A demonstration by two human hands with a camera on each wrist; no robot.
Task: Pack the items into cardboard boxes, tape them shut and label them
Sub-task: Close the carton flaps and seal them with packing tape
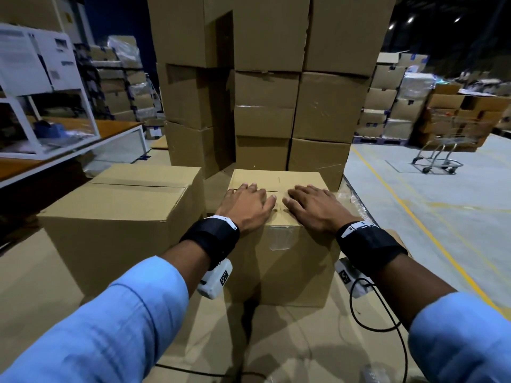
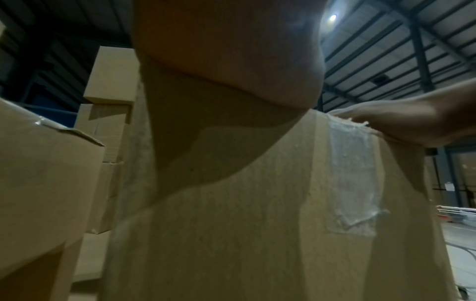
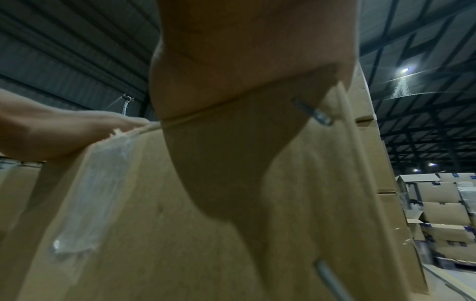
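A closed brown cardboard box [image 1: 290, 261] stands in front of me on flattened cardboard. Both my hands lie flat on its top flaps, palms down, fingers straight. My left hand [image 1: 246, 203] covers the left part of the centre seam, my right hand [image 1: 312, 203] the right part. A strip of clear tape [image 1: 279, 239] runs down the box's near face from the top edge; the same tape [image 2: 352, 173] shows in the left wrist view and the tape [image 3: 95, 189] in the right wrist view. Each wrist view shows only the heel of its own palm on the box edge.
A larger closed box [image 1: 121, 217] sits just left. A tall stack of boxes [image 1: 265, 87] rises right behind. A white-framed bench [image 1: 69, 145] stands at the left. A shopping trolley [image 1: 448, 139] is on the grey floor at the right. A black cable [image 1: 387, 327] hangs from my right wrist.
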